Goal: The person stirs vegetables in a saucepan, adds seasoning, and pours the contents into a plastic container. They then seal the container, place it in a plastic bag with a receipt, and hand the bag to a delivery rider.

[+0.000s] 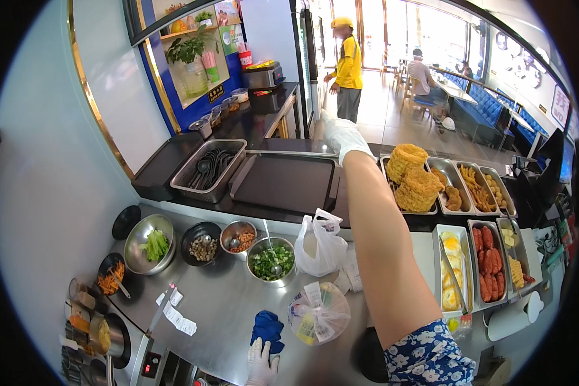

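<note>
My left hand [262, 361], in a clear glove, has its fingers on the near edge of a crumpled blue cloth [267, 328] on the steel worktop [222, 309]; whether they grip it cannot be told. My right hand [345, 135], in a whitish glove, is stretched far forward over the dark serving counter, beyond a black tray [287, 181]; its fingertips are too unclear to show a hold. Right of the cloth sits a tied clear bag [335, 309] with slips on it. Behind that bag stands a white plastic carrier bag [321, 246], left of my right forearm.
Bowls of chopped green onion [271, 263], peanuts [243, 241] and lettuce [155, 245] line the worktop's back. Fried cutlets [417, 190], sausages [488, 265] and fried eggs [451, 270] lie in trays at right. Beyond the counter stands a person in yellow [349, 62]; others sit at tables.
</note>
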Action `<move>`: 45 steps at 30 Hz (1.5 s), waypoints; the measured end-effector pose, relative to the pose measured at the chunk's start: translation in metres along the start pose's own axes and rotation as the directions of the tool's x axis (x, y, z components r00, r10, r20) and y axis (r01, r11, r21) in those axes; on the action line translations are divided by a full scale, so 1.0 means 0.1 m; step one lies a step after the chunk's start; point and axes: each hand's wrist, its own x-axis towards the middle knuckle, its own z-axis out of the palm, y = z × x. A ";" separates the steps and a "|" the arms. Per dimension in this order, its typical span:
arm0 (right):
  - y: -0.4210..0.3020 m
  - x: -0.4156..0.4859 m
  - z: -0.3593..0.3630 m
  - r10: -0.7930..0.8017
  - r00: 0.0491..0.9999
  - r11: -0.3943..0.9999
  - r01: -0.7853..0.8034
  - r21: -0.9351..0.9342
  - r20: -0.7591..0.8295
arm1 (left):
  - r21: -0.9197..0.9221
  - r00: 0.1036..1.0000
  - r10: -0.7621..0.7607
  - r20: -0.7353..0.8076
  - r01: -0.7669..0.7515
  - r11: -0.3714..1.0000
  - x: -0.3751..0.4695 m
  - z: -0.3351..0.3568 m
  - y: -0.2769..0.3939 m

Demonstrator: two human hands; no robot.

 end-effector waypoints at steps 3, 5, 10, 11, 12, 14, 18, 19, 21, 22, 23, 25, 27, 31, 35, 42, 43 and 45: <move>-0.08 0.20 0.07 0.044 0.998 0.997 -0.041 -0.068 0.045 | 0.027 0.998 -0.024 0.051 0.023 0.999 0.01 -0.05 0.04; -0.11 0.28 0.12 0.105 0.988 0.994 -0.106 0.004 0.114 | 0.016 0.996 -0.053 0.067 0.052 0.998 0.01 -0.07 0.06; -0.15 0.44 0.18 0.085 0.991 0.987 -0.070 -0.142 0.104 | 0.039 0.996 -0.041 0.080 0.038 0.999 0.03 -0.09 0.08; -0.16 0.46 0.19 0.083 0.993 0.989 -0.072 -0.130 0.083 | 0.033 0.996 -0.036 0.080 0.033 0.999 0.03 -0.10 0.09; -0.14 0.46 0.21 0.065 0.996 0.993 -0.059 -0.099 0.058 | 0.033 0.993 -0.060 0.101 0.057 0.998 0.03 -0.11 0.10; -0.10 0.45 0.27 -0.029 0.999 0.995 0.025 -0.095 -0.044 | 0.026 0.992 -0.075 0.097 0.072 0.997 0.02 -0.12 0.12; -0.07 0.43 0.42 0.013 0.994 1.000 -0.014 -0.010 -0.108 | 0.002 0.993 -0.079 0.093 0.079 0.997 0.04 -0.17 0.15; -0.09 0.43 0.46 -0.002 0.994 0.999 -0.002 -0.043 -0.106 | -0.012 0.992 -0.084 0.097 0.086 0.996 0.06 -0.18 0.16; -0.12 0.42 0.49 -0.007 0.996 0.996 -0.002 -0.091 -0.092 | -0.014 0.993 -0.073 0.091 0.075 0.997 0.08 -0.21 0.17; -0.15 0.41 0.52 0.003 0.997 0.995 -0.012 -0.104 -0.082 | -0.012 0.993 -0.070 0.091 0.072 0.997 0.08 -0.21 0.18; -0.17 0.40 0.53 0.023 0.997 0.994 -0.031 -0.109 -0.070 | -0.009 0.994 -0.069 0.084 0.070 0.998 0.08 -0.22 0.18; -0.22 0.38 0.53 0.056 0.998 0.998 -0.057 -0.025 -0.030 | -0.009 0.994 -0.067 0.083 0.068 0.998 0.07 -0.21 0.18; -0.24 0.36 0.53 -0.052 0.998 0.983 0.058 -0.176 0.040 | -0.027 0.991 -0.085 0.099 0.088 0.996 0.05 -0.20 0.18; -0.25 0.35 0.52 -0.038 0.988 0.980 0.066 -0.185 0.152 | -0.059 0.992 -0.090 0.084 0.095 0.994 0.05 -0.21 0.20; -0.26 0.27 0.55 -0.079 0.989 0.981 0.100 -0.168 0.128 | -0.034 0.995 -0.074 0.062 0.076 0.997 0.11 -0.28 0.26; -0.36 -0.08 0.42 -0.226 0.956 0.970 0.203 0.137 0.185 | -0.053 0.996 -0.055 0.067 0.059 0.997 0.06 -0.12 0.08; -0.39 -0.10 0.38 -0.302 0.916 0.926 0.216 0.310 0.264 | -0.085 1.000 -0.017 0.003 0.017 0.996 0.03 -0.11 0.07; -0.66 0.04 0.35 -0.384 0.881 0.919 0.335 0.210 0.275 | -0.020 0.999 0.046 -0.005 -0.046 0.999 0.01 -0.13 0.11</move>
